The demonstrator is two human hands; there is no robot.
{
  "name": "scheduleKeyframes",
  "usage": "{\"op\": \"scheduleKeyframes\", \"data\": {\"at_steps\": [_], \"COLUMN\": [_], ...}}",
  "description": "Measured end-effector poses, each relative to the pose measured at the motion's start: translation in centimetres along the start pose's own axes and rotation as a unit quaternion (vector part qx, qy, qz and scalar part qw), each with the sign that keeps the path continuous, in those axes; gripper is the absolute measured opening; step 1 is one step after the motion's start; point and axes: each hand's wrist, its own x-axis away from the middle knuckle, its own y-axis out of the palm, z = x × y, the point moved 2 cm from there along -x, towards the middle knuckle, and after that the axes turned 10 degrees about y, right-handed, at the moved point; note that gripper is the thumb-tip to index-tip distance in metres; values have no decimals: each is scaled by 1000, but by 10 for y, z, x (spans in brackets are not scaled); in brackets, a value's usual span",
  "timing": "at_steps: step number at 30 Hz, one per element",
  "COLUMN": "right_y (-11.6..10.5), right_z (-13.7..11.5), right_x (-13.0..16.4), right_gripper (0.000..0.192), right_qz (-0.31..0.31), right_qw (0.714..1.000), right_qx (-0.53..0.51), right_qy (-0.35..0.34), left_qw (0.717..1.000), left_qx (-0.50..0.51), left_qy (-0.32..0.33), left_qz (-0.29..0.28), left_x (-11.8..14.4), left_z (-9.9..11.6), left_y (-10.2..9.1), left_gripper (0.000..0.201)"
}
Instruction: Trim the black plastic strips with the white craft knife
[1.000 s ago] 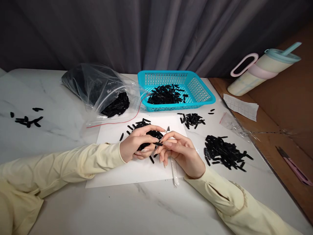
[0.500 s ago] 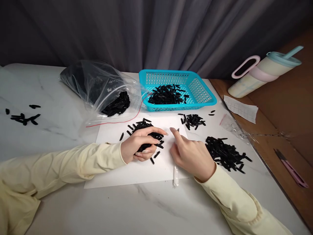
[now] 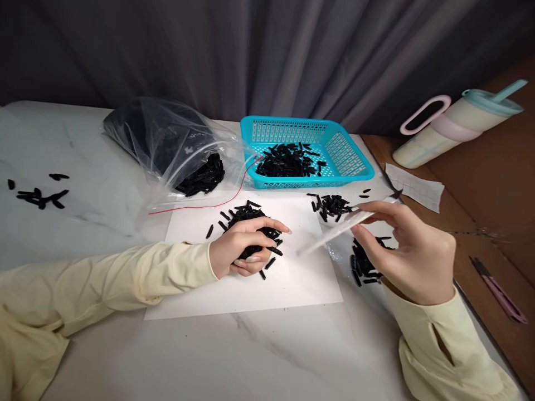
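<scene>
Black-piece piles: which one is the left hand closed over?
The pile on the white paper sheet, under the left hand; other piles lie untouched in the turquoise basket, bag and tabletop.

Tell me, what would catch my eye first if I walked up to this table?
Probably the bright turquoise basket at the back of the marble table, part-filled with small black pieces, beside a clear plastic bag spilling more of them. In front, the left hand grips a fistful of black pieces over a white sheet, while the right hand holds a thin white tool above another black heap.
</scene>
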Motion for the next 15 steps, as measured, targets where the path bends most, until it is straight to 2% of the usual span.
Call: {"op": "scheduleKeyframes", "data": {"at_steps": [2,3,5,7,9,11,15], "right_y": [2,4,10,18,24,27,31], "right_z": [-2,-3,-5,-9,-14,-17,-14], "right_x": [-1,-1,0,3,6,8,8], "right_gripper": [21,24,27,27,28,31,31], "right_qz": [47,38,-64,-217,-334,-385,-407], "right_qw": [998,999,992,945,889,864,858], "right_qx": [32,18,-67,-171,-232,-238,-226], "right_qy": [-3,15,91,173,210,220,216], "left_qw": [1000,1000,1000,1000,1000,1000,1000], "left_qx": [-1,-1,-3,-6,-8,-9,-8], "left_qy": [1,1,0,-2,-4,-6,-6], "left_qz": [0,0,0,-2,-5,-8,-13], "left_x": [0,0,-1,0,0,1,1], "left_z": [0,0,0,0,-1,-1,-1], "left_y": [0,1,1,0,0,0,0], "left_gripper": [24,24,24,23,23,23,21]}}
